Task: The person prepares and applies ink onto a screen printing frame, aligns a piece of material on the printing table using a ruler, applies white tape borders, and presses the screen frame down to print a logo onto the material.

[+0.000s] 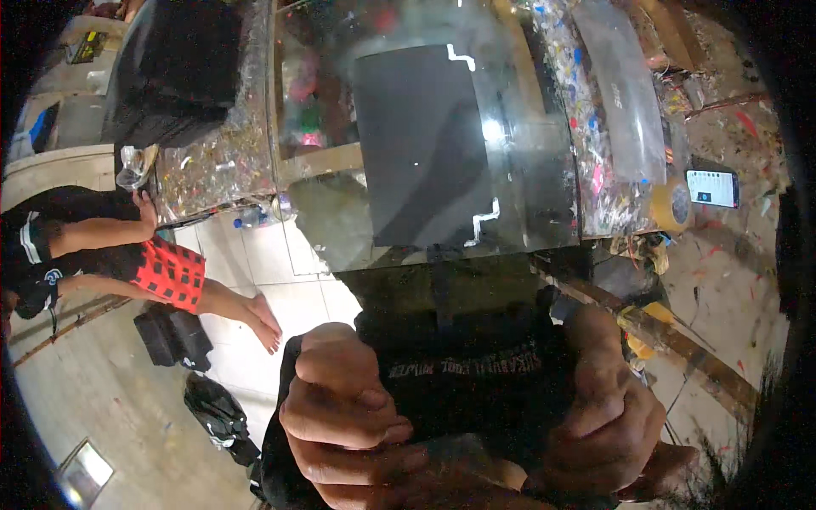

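Black printed cloth (484, 395), seemingly clamped in the left hand (348, 416) and right hand (603, 416), is best kept level and evenly tensioned.

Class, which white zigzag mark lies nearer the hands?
The lower mark, by the near end of the dark sheet; the upper mark sits at its far end.

Gotta be a small, messy workshop: colour-spattered counter (208, 177) at upper left, glass pane (535, 200) with white corner marks (461, 59) up top, chunky tape roll (662, 205) at right, scraps all around.
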Motion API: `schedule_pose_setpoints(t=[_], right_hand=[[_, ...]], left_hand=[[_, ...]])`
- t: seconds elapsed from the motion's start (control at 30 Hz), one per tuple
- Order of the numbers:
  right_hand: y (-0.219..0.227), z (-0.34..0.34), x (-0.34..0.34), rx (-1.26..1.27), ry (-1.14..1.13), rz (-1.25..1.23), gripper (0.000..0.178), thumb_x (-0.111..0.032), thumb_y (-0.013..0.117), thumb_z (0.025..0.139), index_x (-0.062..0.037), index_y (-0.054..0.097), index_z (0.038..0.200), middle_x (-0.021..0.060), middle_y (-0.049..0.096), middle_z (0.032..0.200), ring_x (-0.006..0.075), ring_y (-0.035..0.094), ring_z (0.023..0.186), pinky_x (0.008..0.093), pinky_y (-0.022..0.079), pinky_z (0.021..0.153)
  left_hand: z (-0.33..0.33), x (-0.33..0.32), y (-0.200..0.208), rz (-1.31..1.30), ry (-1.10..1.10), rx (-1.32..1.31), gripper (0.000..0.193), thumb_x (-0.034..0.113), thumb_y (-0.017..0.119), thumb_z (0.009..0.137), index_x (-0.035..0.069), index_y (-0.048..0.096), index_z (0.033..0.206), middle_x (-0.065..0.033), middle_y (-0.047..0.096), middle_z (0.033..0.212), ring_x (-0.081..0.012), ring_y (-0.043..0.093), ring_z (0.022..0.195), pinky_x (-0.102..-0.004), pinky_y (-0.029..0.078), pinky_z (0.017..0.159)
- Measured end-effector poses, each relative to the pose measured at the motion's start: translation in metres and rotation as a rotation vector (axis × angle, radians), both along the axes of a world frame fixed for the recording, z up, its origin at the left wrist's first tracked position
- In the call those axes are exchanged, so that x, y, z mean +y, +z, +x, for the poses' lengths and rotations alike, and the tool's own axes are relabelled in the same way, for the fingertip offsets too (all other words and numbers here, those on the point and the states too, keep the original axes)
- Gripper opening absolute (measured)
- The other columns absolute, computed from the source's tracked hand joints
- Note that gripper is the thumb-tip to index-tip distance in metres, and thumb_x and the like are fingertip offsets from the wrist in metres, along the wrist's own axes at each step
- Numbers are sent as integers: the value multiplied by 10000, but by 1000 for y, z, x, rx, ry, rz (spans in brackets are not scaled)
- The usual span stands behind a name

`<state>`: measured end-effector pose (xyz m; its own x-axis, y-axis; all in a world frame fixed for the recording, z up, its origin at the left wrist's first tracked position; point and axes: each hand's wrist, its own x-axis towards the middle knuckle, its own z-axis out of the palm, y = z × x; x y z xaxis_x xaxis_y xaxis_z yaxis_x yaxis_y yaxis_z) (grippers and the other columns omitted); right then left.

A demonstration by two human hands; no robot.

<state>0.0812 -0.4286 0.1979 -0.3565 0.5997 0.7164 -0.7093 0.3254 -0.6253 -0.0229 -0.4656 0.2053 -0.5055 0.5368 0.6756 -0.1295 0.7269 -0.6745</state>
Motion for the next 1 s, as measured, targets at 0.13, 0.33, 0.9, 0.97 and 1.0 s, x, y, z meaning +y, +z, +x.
schedule_pose_setpoints(t=[0.13,0.33,0.9,0.97,1.0], right_hand=[[-8,-7,-2,45,-57,-52,452,49,719,801,-122,435,1108,80,604,751,249,577,630,359,467,523],[-49,-24,9,59,-344,-400,462,61,725,792,-131,422,1083,82,595,762,243,577,653,354,474,549],[-118,-28,73,-273,-325,-924,443,-10,677,888,-137,437,1238,111,624,1013,203,587,965,351,468,812],[-123,-13,69,-267,-423,-873,451,0,699,880,-127,427,1217,101,627,983,200,601,934,352,480,795],[-119,-11,67,-355,-385,-829,438,15,697,894,-118,416,1202,99,633,983,199,611,944,364,495,819]], left_hand=[[9,1,4,-105,33,-60,188,281,662,877,244,608,701,93,614,761,-79,597,681,-264,462,615],[-19,-8,0,9,-167,-249,230,235,668,914,226,624,688,110,610,734,-51,598,655,-212,473,582],[-442,-35,-332,651,-802,-1033,456,419,695,928,-18,676,1055,-250,706,950,-436,687,889,-480,507,730],[-339,28,-241,750,-635,-877,384,345,687,947,-20,673,1066,-227,689,907,-406,677,859,-472,507,732],[-317,27,-224,960,-817,-1121,336,292,686,950,-16,663,1082,-206,687,926,-362,674,848,-450,509,747]])
